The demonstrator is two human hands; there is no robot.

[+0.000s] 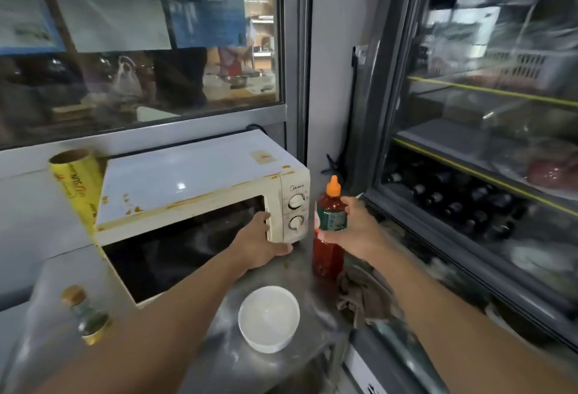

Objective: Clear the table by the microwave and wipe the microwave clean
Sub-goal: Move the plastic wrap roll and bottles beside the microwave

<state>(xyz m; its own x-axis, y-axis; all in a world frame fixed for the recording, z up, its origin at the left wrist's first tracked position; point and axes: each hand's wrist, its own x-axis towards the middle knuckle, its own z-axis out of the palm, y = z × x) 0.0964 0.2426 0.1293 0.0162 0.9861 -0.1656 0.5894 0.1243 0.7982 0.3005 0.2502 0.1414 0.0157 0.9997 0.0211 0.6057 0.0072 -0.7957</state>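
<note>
Nearby, bowl (269,318) and rag (362,295) (right hand (353,231) gripping sauce bottle (330,231); left hand (266,242) curled on microwave (194,193)).

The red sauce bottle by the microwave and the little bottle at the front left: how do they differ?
The sauce bottle is tall, red and topped with an orange nozzle; the little bottle is short, holds something dark greenish and has a gold cap. The right hand grips the sauce bottle, while nothing touches the little bottle. The sauce bottle stands right of the microwave; the little bottle stands in front of its left end. Both stand upright.
</note>
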